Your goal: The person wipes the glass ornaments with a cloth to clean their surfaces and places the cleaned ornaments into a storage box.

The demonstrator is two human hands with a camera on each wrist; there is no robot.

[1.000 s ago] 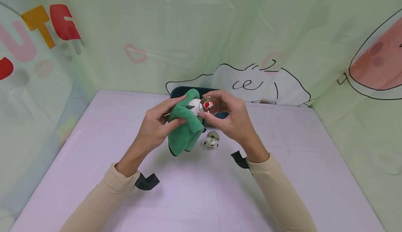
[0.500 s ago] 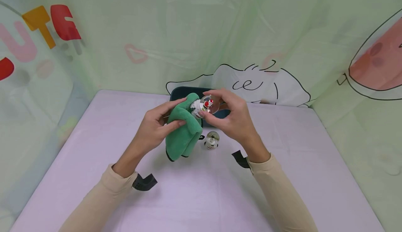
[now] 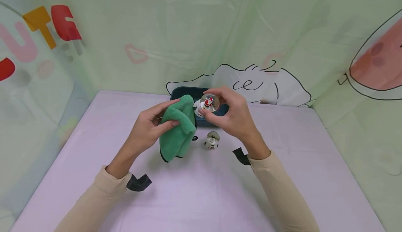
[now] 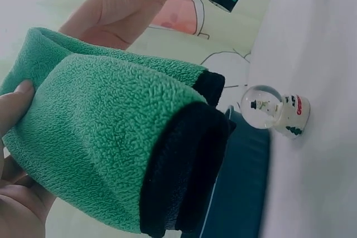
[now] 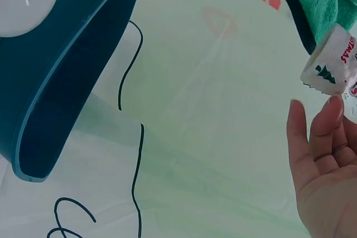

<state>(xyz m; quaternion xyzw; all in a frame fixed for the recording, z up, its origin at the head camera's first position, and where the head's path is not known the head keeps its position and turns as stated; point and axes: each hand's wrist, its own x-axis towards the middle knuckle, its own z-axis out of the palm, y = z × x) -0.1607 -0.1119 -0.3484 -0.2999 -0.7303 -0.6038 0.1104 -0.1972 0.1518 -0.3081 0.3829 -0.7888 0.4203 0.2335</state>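
A folded green towel (image 3: 177,131) with black edging hangs from my left hand (image 3: 150,127), which pinches it between thumb and fingers. My right hand (image 3: 230,111) holds a snow globe (image 3: 209,103) by its glass ball; a small red-and-white figure shows inside. Its white base (image 5: 332,62), with a green tree and red lettering, points toward the towel. In the head view the towel and the base lie close together; whether they touch I cannot tell. A second snow globe (image 3: 212,140), with a snowman inside (image 4: 265,106), stands upright on the table below my hands.
Behind the hands, at the back of the table (image 3: 201,190), stands a dark blue bin (image 3: 185,91), partly hidden by the towel and the right hand. A printed curtain (image 3: 188,33) rises along the table's far edge. Black devices (image 3: 138,183) are strapped at both wrists.
My left hand has drawn the towel left and slightly down, away from the held snow globe. The globe's base, earlier partly wrapped in the towel, now shows more. My right hand has barely moved.
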